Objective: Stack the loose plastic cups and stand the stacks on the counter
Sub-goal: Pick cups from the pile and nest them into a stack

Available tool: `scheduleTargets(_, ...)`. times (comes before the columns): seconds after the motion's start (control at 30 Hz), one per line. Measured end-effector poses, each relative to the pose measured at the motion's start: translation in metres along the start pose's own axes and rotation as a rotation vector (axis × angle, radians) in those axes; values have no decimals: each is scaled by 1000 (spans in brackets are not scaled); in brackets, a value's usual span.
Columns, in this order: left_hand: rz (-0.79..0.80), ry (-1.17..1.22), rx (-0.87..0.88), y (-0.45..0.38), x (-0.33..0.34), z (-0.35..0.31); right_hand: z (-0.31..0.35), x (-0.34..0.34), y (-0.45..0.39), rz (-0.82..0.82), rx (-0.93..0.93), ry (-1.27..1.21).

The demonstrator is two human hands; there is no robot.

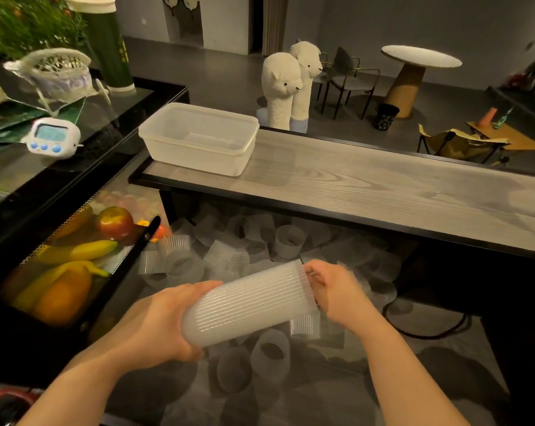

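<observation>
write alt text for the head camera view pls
Two hands hold a ribbed stack of plastic cups sideways, left hand at its base, right hand at its mouth, above loose cups below a wooden counter.

Frosted translucent plastic, finely ribbed: cup stack [247, 305]. Same ribbed, cloudy plastic on loose cups [226, 256] below. Matt grey wood grain with black edging: counter [367, 182]. Milky semi-clear smooth plastic: tub [198, 139]. Glossy black reflective glass-like top: side cabinet [112, 118]. Glossy white plastic: timer [52, 138]. Woolly cloth: alpaca toys [283, 84].
</observation>
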State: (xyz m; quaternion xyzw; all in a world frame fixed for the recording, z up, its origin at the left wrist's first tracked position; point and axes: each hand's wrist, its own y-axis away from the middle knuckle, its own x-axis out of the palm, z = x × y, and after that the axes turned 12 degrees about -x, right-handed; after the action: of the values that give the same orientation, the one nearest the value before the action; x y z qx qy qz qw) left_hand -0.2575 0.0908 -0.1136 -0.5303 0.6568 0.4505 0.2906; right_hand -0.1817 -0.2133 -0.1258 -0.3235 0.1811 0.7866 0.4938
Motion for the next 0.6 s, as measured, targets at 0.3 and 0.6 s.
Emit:
scheduleTargets(0.3,-4,62,-97,-5,-16,22,-63,57,-22,-82,620,125)
scheduleTargets(0.6,65,8,-114,-10,-26,40,-93,106,2,-29,748,68)
